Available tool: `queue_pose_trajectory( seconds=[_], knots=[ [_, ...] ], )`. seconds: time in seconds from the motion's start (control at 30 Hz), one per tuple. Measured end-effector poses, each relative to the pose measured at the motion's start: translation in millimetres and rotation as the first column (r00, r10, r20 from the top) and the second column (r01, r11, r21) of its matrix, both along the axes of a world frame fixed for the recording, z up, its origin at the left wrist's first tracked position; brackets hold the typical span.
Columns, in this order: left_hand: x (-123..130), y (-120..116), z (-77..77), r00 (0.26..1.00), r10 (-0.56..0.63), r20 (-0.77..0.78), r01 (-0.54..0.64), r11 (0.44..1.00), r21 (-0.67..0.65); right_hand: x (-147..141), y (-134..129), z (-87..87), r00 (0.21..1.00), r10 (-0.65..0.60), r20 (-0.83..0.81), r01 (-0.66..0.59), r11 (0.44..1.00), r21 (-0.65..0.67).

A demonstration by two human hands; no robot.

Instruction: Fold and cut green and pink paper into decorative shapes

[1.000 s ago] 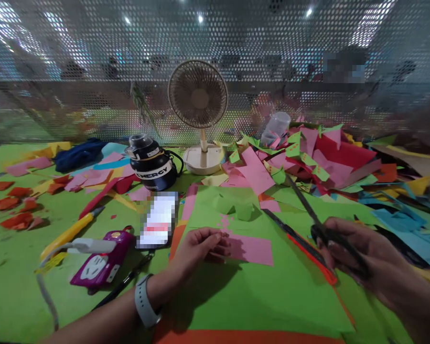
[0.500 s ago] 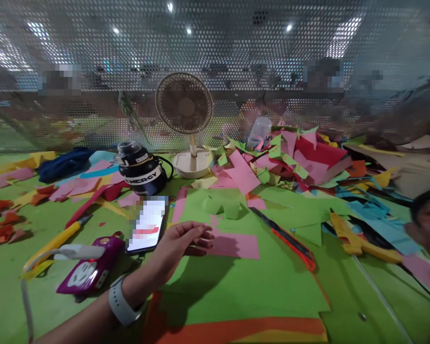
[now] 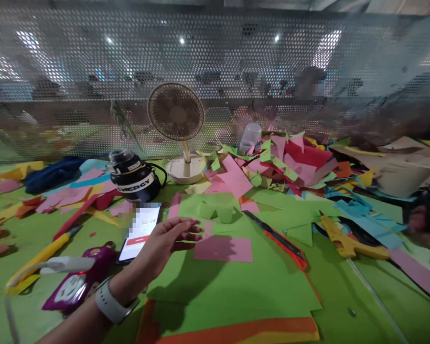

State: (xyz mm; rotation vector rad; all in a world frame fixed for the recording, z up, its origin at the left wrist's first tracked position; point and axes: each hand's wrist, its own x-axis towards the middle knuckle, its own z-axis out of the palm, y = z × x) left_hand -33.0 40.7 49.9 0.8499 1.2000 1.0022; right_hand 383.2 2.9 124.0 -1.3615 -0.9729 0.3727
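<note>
The left hand [image 3: 179,233] is hovering above the left side of a green paper sheet [image 3: 236,291], fingers loosely curling; thumb and forefinger tips are coming close together, and whether they are pinching anything small I cannot tell. Just beyond the fingertips, tiny pink paper cutouts [image 3: 209,228] are lying on the sheet, and a pink paper rectangle [image 3: 224,250] is resting near its middle. A hand-like blur [image 3: 417,222] is showing at the tabletop's right edge; I cannot tell whether it is the right hand or what it is doing.

The work appears to be sitting partway: small pieces are lying loose, while the rectangle is seemingly keeping four straight, uncut edges.

The rectangle is looking flat, matte and thin. Toward the sheet's far edge, a creased green paper piece [image 3: 217,211] is standing up in soft folds. A slim black-and-orange utility knife [image 3: 277,241] is lying along the sheet's right edge; farther right, a yellow plastic glue gun [image 3: 344,236] is resting on the green tabletop [image 3: 380,291].
</note>
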Motion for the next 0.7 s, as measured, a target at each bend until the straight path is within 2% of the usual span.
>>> queue_pose_trajectory(
  seconds=[0.1,0.2,0.3,0.4,0.5,0.57,0.63,0.7],
  knots=[
    [-1,4,1.8,1.000,0.014,0.010,-0.014,1.000,0.010,7,7,-15.0,0.996,0.053,-0.069,-0.065,0.979,-0.192],
    [-4,12,3.8,0.999,0.045,0.020,-0.045,0.999,0.029,7,18,-31.1,0.990,0.136,-0.040,-0.140,0.889,-0.436],
    [-8,27,4.2,0.993,0.112,0.027,-0.113,0.992,0.056,-2,30,-41.1,0.944,0.321,0.076,-0.226,0.796,-0.561],
    [-12,50,1.4,0.975,0.217,0.040,-0.220,0.971,0.096,-12,45,-51.0,0.826,0.494,0.270,-0.248,0.750,-0.613],
    [-15,75,-4.0,0.965,0.262,0.015,-0.262,0.959,0.105,-15,62,-66.4,0.640,0.620,0.454,-0.184,0.697,-0.693],
    [-15,89,-7.7,0.955,0.296,-0.017,-0.293,0.950,0.105,-16,71,-76.1,0.530,0.649,0.545,-0.120,0.694,-0.710],
    [-16,101,-10.9,0.944,0.326,-0.055,-0.320,0.942,0.099,-19,79,-81.4,0.471,0.654,0.592,-0.076,0.699,-0.711],
    [-17,111,-13.6,0.934,0.344,-0.099,-0.337,0.938,0.080,-23,85,-82.0,0.452,0.658,0.602,-0.058,0.696,-0.716]
  ],
)
